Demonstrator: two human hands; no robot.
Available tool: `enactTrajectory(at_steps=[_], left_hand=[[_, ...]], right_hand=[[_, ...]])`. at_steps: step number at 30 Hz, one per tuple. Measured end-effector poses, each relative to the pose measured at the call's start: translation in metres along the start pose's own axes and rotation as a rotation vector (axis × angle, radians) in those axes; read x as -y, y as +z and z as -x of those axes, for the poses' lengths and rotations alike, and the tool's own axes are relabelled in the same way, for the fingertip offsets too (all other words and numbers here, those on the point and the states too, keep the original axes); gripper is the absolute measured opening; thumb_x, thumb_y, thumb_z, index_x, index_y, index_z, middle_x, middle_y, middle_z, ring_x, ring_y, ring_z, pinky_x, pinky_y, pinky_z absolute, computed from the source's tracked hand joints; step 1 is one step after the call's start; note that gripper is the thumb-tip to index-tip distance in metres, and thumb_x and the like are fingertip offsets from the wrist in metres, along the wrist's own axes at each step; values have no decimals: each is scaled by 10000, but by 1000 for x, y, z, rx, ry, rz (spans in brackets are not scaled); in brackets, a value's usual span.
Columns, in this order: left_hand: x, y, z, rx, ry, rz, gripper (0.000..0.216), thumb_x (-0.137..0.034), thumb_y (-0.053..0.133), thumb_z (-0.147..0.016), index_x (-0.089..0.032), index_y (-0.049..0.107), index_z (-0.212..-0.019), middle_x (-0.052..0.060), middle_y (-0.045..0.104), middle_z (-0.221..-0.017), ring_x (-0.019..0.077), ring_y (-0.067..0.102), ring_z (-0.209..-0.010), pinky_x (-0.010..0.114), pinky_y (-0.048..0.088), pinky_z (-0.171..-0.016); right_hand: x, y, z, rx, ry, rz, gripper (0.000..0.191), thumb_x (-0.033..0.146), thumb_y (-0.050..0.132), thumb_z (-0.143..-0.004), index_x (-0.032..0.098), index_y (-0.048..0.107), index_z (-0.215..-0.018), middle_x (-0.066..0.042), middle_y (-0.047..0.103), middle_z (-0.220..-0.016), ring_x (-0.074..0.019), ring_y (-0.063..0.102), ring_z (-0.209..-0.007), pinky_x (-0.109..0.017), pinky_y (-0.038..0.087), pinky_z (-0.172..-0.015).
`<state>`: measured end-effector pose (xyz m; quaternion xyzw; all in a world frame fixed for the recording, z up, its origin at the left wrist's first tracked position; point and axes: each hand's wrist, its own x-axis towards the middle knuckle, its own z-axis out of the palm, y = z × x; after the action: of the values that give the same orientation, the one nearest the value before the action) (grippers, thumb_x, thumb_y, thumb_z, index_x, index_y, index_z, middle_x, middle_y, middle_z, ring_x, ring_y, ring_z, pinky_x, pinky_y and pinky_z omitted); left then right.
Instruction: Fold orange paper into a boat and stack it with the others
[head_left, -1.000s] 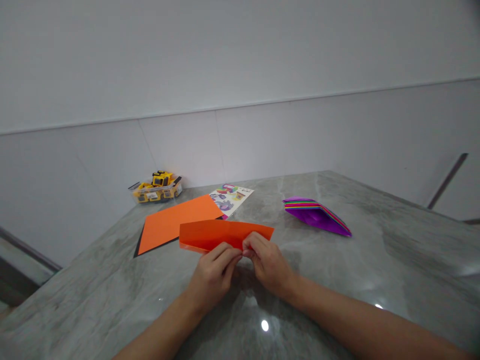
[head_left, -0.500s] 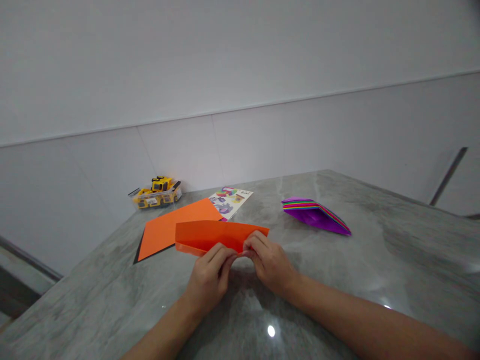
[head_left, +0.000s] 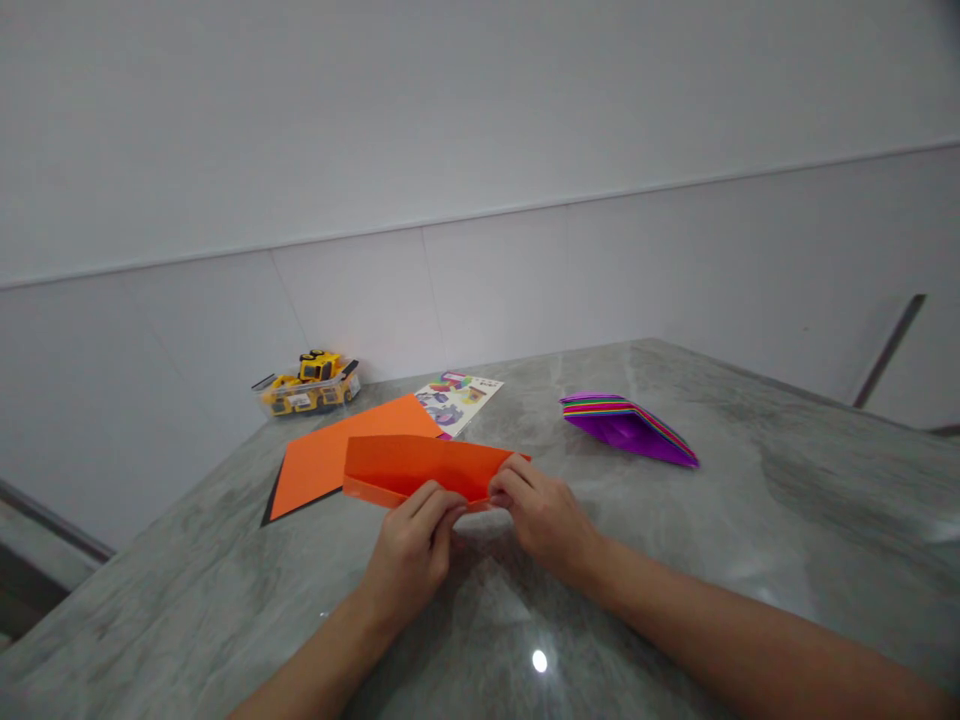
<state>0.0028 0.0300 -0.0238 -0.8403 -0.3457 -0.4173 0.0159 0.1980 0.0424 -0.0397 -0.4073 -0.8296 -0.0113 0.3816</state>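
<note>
An orange sheet of paper [head_left: 420, 464] is held between my two hands, with a narrow strip folded up along its near edge. My left hand [head_left: 415, 540] pinches that folded edge near its middle, thumb and fingers pressed together. A short way to the right, my right hand [head_left: 541, 515] grips the same edge with bent fingers, covering the paper's right end. The far part of the sheet stands up and curves slightly.
On the grey marbled table [head_left: 660, 580], a flat orange sheet [head_left: 352, 440] lies over a dark one. Behind are a printed booklet [head_left: 465, 402] and a clear tub [head_left: 304, 398] with yellow toy vehicles. To the right sits a bent stack of coloured paper [head_left: 634, 432], purple underneath.
My fingertips have moved slightly apart along the folded edge, showing more of the strip between them. The orange paper sits a little further left in view.
</note>
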Motion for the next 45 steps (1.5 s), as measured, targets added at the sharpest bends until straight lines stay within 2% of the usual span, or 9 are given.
enactTrajectory(at_steps=[7,13,21,24,29,34,39,45], left_hand=[[-1,4,0,70,30,22,199,-84,463,-910,-176,638,-886,28,612,-752,137,581,-651,226,460,-599],[7,3,2,47,-8,4,204,-67,449,-902,-170,624,-886,26,599,-744,133,575,-622,229,452,-576],[8,1,4,68,-21,25,232,-25,419,-867,-175,594,-836,10,553,-718,108,559,-558,202,466,-527],[9,0,3,70,-29,24,239,-9,422,-848,-178,589,-830,8,552,-724,102,560,-551,193,473,-521],[8,-1,-1,33,-54,-8,230,-15,425,-853,-178,575,-792,9,547,-699,106,550,-532,197,451,-497],[6,-1,0,40,-57,-9,213,-42,436,-872,-174,579,-785,11,557,-695,110,557,-541,200,440,-493],[5,-1,0,54,-46,-7,220,-40,429,-868,-175,592,-807,16,568,-704,111,552,-552,204,433,-499],[4,1,1,43,-45,-7,224,-51,434,-869,-180,600,-792,16,569,-687,126,548,-573,222,433,-530]], right_hand=[[8,-2,0,123,-42,69,229,-12,512,-807,180,566,-920,-23,614,-868,-153,548,-697,-245,331,-558],[11,-8,-1,160,27,214,201,24,501,-843,176,574,-951,-46,611,-947,-142,546,-661,-251,272,-517],[13,-8,-3,270,-59,283,279,-42,494,-736,156,566,-918,-42,632,-827,-163,560,-634,-275,250,-494],[13,-11,-3,276,-84,302,263,-24,496,-765,166,573,-930,-47,638,-875,-167,576,-638,-286,237,-487],[10,-16,-2,246,-22,382,176,51,477,-872,171,591,-934,-62,643,-912,-168,588,-608,-305,210,-475],[12,-15,-2,260,19,368,180,51,490,-866,174,593,-946,-60,644,-922,-185,616,-658,-302,247,-487],[17,-16,-2,248,81,414,112,112,515,-871,188,590,-907,-61,637,-911,-190,609,-590,-310,222,-462],[21,-13,-2,317,85,467,206,27,485,-812,173,588,-915,-72,642,-901,-204,621,-584,-312,226,-446]])
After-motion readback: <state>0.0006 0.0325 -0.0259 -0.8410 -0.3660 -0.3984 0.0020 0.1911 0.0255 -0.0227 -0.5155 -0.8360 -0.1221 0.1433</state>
